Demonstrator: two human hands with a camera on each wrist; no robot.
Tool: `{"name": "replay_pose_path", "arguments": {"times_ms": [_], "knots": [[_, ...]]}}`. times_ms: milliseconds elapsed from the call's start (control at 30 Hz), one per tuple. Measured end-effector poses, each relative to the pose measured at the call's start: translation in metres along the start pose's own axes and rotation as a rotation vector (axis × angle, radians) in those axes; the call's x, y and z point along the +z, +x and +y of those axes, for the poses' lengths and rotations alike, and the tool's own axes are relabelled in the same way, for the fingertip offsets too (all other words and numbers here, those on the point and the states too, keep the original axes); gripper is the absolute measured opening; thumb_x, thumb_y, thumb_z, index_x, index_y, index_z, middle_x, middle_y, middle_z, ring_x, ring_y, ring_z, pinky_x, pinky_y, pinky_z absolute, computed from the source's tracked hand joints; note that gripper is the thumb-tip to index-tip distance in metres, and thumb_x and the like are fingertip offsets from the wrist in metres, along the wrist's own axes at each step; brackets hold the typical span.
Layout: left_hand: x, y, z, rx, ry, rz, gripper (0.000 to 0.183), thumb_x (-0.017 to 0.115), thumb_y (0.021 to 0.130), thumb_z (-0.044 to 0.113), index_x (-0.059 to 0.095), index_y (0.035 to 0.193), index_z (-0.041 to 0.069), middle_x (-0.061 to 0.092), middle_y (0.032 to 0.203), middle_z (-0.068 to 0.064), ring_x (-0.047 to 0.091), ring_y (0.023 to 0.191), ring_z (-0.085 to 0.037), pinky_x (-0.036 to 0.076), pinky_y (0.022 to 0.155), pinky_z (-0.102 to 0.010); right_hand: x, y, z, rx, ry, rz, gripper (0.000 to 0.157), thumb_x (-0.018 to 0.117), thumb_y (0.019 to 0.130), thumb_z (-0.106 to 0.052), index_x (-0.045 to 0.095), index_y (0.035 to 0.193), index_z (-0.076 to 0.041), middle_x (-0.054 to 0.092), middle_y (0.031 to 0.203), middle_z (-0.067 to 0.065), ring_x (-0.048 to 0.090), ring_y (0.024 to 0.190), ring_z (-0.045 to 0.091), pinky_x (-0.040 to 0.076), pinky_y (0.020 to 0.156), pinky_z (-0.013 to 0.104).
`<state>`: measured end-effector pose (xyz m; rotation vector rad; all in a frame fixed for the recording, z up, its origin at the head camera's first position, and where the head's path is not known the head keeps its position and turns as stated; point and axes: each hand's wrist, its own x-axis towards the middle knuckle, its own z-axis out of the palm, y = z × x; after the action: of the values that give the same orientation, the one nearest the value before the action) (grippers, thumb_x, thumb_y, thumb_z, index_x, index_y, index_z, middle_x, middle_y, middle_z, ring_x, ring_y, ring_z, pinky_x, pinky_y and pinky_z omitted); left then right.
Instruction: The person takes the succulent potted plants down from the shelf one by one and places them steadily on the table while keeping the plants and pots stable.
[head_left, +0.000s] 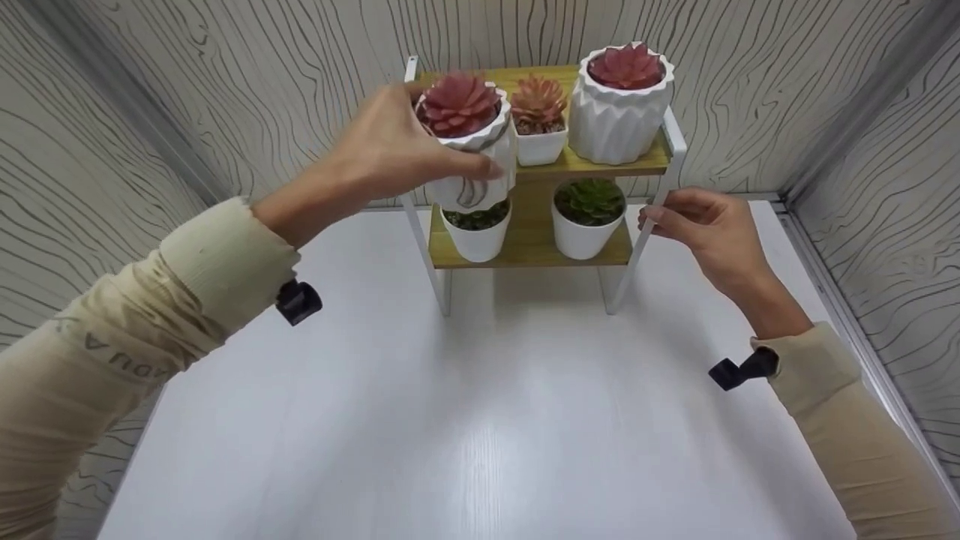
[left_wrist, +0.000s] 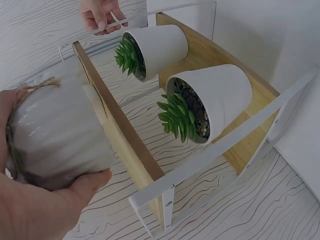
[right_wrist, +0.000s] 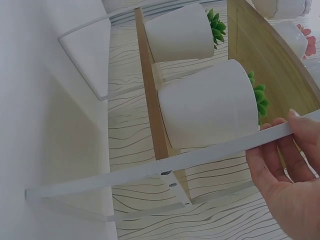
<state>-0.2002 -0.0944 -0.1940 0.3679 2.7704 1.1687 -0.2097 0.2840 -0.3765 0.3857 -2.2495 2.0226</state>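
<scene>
On a white bench (head_left: 480, 405) stands a two-tier plant stand (head_left: 532, 236); my right hand (head_left: 716, 225) pinches its right side. My left hand (head_left: 394, 142) clamps one of two fluted white pots (left_wrist: 62, 132) at the top tier's left end, long axis roughly vertical, red succulent (head_left: 459, 103) facing up. Two smooth pots (head_left: 589, 238) sit below, one square pot (head_left: 541, 148) above.

Left sleeve (head_left: 142, 315): short dark lettering (head_left: 124, 360), set askew across creases; an A seems legible, full wording cannot be made out
</scene>
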Motion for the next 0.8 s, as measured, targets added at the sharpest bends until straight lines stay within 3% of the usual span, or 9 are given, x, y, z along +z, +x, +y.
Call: {"name": "replay_pose_path", "arguments": {"times_ms": [133, 267, 600, 800], "knots": [[0.003, -0.01, 0.003, -0.012, -0.04, -0.019, 0.087, 0.097, 0.071, 0.043, 0.057, 0.143, 0.015, 0.07, 0.131, 0.002, 0.067, 0.116, -0.009, 0.056, 0.103, -0.025, 0.0, 0.001, 0.001, -0.001, 0.01, -0.002, 0.029, 0.077, 0.096, -0.011, 0.073, 0.118, 0.006, 0.08, 0.103, 0.0, 0.077, 0.099, 0.014, 0.062, 0.091, 0.024], [0.009, -0.017, 0.005, -0.012, -0.013, -0.029, 0.092, 0.098, 0.07, 0.045, 0.054, 0.144, 0.013, 0.069, 0.132, 0.001, 0.067, 0.118, -0.01, 0.056, 0.104, -0.026, -0.002, 0.001, 0.001, -0.01, 0.043, 0.002, 0.027, 0.076, 0.096, -0.009, 0.073, 0.117, 0.008, 0.08, 0.102, 0.002, 0.077, 0.098, 0.014, 0.062, 0.09, 0.024], [0.024, -0.036, -0.003, 0.089, 0.043, -0.047, 0.1, 0.099, 0.065, 0.048, 0.052, 0.147, 0.013, 0.07, 0.134, 0.0, 0.068, 0.12, -0.015, 0.057, 0.105, -0.033, -0.001, 0.0, 0.001, 0.005, 0.081, 0.011, 0.026, 0.077, 0.094, -0.006, 0.073, 0.114, 0.009, 0.08, 0.099, 0.003, 0.079, 0.096, 0.016, 0.063, 0.089, 0.026], [0.031, -0.051, -0.013, 0.122, 0.022, -0.071, 0.102, 0.1, 0.063, 0.044, 0.053, 0.148, 0.012, 0.071, 0.134, -0.003, 0.069, 0.122, -0.016, 0.058, 0.106, -0.035, -0.002, 0.0, 0.002, 0.009, 0.072, 0.011, 0.028, 0.078, 0.094, -0.008, 0.072, 0.116, 0.01, 0.08, 0.101, 0.003, 0.078, 0.097, 0.016, 0.063, 0.09, 0.026]]}}
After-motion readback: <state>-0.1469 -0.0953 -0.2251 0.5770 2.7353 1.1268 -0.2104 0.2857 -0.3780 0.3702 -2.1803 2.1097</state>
